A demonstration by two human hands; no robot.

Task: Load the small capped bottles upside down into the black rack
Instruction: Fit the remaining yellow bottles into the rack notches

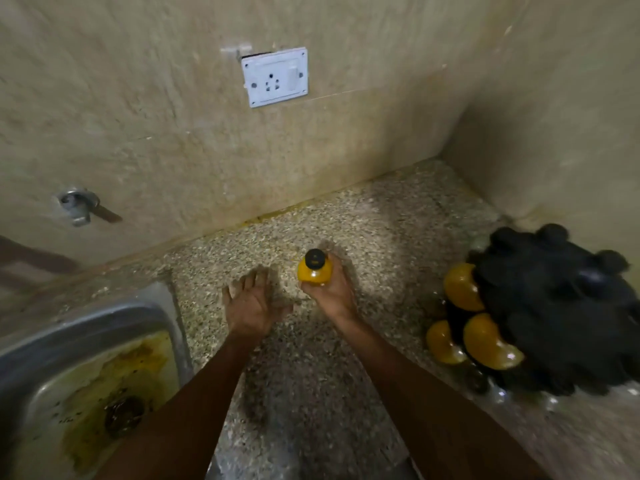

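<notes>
My right hand [334,294] grips a small yellow bottle [314,271] with a black cap, cap pointing up and away, above the speckled counter. My left hand [252,301] hovers just left of it, fingers spread, holding nothing. At the right edge stands the black rack [561,306], blurred. Three yellow bottles [462,287] [490,342] [443,342] sit against its left side with their rounded bottoms showing. Whether their caps sit in the rack's holes is hidden.
A stained steel sink [86,341] fills the lower left, with a tap [78,204] on the wall above it. A white wall socket [275,76] hangs on the beige back wall. The speckled counter [381,216] runs to a corner at the right wall.
</notes>
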